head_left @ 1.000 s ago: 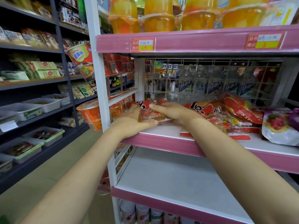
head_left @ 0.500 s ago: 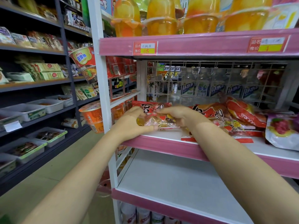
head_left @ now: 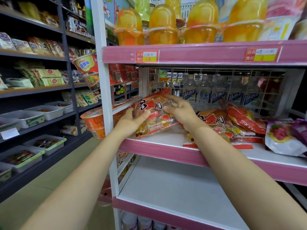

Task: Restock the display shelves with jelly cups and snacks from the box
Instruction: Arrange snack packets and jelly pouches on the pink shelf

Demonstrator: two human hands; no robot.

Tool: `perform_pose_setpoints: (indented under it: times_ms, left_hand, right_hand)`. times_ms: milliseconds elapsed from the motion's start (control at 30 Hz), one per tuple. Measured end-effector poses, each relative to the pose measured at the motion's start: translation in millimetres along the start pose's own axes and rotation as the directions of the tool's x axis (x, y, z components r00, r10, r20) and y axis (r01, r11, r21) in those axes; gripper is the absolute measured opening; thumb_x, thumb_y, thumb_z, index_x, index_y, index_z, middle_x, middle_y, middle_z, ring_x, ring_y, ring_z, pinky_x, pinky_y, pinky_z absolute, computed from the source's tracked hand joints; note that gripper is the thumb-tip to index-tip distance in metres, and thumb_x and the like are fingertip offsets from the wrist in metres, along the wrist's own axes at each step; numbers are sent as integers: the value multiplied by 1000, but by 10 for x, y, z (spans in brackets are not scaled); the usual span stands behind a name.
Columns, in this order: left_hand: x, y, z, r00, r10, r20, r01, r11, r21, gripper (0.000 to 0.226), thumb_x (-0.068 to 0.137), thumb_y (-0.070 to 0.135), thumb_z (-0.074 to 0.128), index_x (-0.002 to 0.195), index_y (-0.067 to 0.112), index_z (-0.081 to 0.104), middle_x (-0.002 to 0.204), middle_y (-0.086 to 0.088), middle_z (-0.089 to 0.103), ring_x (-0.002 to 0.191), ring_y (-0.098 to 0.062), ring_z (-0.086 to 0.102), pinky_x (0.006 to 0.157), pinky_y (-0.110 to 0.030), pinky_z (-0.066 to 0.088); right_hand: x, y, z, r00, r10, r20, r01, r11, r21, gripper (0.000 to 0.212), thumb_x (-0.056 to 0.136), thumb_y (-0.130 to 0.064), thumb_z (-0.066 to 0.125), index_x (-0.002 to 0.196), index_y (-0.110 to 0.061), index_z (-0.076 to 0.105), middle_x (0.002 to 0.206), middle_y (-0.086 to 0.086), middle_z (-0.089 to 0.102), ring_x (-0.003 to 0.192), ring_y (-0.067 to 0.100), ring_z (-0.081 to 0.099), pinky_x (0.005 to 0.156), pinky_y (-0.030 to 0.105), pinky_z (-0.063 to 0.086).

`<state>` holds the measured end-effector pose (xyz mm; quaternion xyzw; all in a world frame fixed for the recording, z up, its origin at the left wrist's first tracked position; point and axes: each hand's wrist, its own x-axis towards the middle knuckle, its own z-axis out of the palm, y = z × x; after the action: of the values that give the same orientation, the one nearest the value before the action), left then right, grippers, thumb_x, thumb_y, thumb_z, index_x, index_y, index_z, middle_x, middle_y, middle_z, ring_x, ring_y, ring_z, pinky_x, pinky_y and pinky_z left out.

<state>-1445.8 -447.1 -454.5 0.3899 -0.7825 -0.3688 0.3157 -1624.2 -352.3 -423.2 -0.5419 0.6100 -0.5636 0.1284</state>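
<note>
A red and clear snack bag [head_left: 156, 113] stands tilted at the left end of the middle pink shelf [head_left: 159, 149], its top leaning back toward the wire grid. My left hand [head_left: 131, 122] grips its lower left edge with the thumb across the front. My right hand [head_left: 180, 111] holds the bag's right side, fingers curled over it. More red snack bags [head_left: 232, 123] lie piled to the right on the same shelf. Orange jelly cups [head_left: 163, 24] stand in a row on the top pink shelf [head_left: 199, 53].
A white and purple bag [head_left: 282, 138] lies at the shelf's right end. A wire grid [head_left: 224, 87] backs the middle shelf, bottles behind it. The lower white shelf [head_left: 174, 188] is bare. Orange noodle cups [head_left: 93, 122] hang beside the white upright [head_left: 103, 80]. Dark shelving stands left.
Both hands have raised the snack bag from lying flat on the shelf to standing tilted, its top edge now higher and further back.
</note>
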Motion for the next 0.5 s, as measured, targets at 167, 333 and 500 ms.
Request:
perform_pose_setpoints:
  times_ms: [167, 333, 500]
  left_hand:
    - [-1, -24, 4, 999, 39, 18, -38, 999, -35, 129, 52, 91, 62, 157, 29, 18, 158, 0, 36, 140, -24, 41, 115, -47, 36]
    - [-123, 33, 84, 968, 240, -73, -241, 971, -9, 104, 72, 57, 80, 155, 35, 21, 150, -1, 45, 133, -23, 47, 108, -40, 41]
    - [-129, 156, 218, 878, 390, -280, -442, 883, -158, 124, 68, 35, 91, 155, 46, 4, 150, 2, 43, 128, -18, 53, 103, -38, 45]
  right_hand:
    - [-147, -1, -110, 998, -38, 47, 40, 998, -41, 55, 92, 2, 65, 143, -10, 48, 73, -12, 68, 56, -6, 59, 62, 11, 51]
    - [-301, -4, -195, 999, -3, 43, 4, 1000, -14, 81, 80, -12, 81, 150, -23, 40, 126, -3, 68, 104, 5, 67, 94, 24, 55]
    - [-364, -8, -262, 996, -36, -78, 36, 999, 3, 103, 72, -39, 87, 154, -37, 24, 125, -23, 58, 108, -13, 58, 95, 25, 51]
